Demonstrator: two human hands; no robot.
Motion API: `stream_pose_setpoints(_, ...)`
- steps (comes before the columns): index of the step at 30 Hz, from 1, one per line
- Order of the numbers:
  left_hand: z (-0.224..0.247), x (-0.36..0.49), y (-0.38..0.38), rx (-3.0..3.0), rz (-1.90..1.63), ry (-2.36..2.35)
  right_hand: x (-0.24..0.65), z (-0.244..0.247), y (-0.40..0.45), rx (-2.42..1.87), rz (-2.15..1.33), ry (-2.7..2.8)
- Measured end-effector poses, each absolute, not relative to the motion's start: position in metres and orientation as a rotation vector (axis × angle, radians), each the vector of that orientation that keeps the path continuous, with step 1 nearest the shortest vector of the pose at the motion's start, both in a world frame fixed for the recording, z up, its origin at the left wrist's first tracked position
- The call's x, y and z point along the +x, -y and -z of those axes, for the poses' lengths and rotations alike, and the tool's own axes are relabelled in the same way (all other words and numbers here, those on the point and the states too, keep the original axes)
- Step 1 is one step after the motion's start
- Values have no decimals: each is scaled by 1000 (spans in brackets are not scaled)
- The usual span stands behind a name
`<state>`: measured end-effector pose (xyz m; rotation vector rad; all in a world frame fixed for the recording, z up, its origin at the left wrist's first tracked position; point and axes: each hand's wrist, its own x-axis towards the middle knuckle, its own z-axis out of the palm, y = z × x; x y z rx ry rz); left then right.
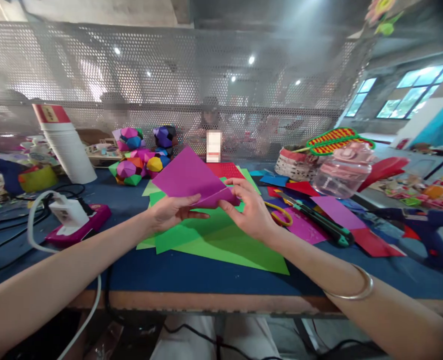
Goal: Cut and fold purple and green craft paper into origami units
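A sheet of purple paper (191, 175) is held up in both hands above the table, one corner pointing away from me. Its near edge is folded over into a narrow strip. My left hand (176, 210) grips the sheet at its lower left, thumb on top and fingers beneath. At the fold on the right, my right hand (246, 205) pinches the paper between thumb and fingers. Under the hands lie green paper sheets (221, 240), overlapping on the blue table top. Behind the purple sheet, a red sheet (229, 171) shows in part.
Left stand stacked paper cups (67, 150) and a magenta power strip (94, 220) with cables. Folded paper balls (129, 170) sit at the back. Rightward lie a utility knife (319, 220), yellow-handled scissors (281, 215), a pink bottle (343, 172) and a blue glue gun (427, 230).
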<state>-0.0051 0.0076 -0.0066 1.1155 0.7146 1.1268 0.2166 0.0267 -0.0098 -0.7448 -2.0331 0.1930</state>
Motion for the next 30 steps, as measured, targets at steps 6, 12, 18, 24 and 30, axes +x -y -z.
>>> stream_pose_setpoints(6,7,-9,-9,1144,-1078,-693,214,12,-29,-883,-542,2015)
stream_pose_setpoints(12,8,-4,-5,1283,-1122,-695,215,13,-28,-929,-555,1987)
stream_pose_setpoints(18,5,1,-4,1205,-1190,-699,213,12,-25,-848,-542,1995)
stream_pose_setpoints(24,1,-8,-13,949,-1295,-705,213,19,-27,-697,-506,1933)
stream_pose_setpoints(30,1,-11,-12,980,-1207,-662,218,16,-29,-690,-485,2027)
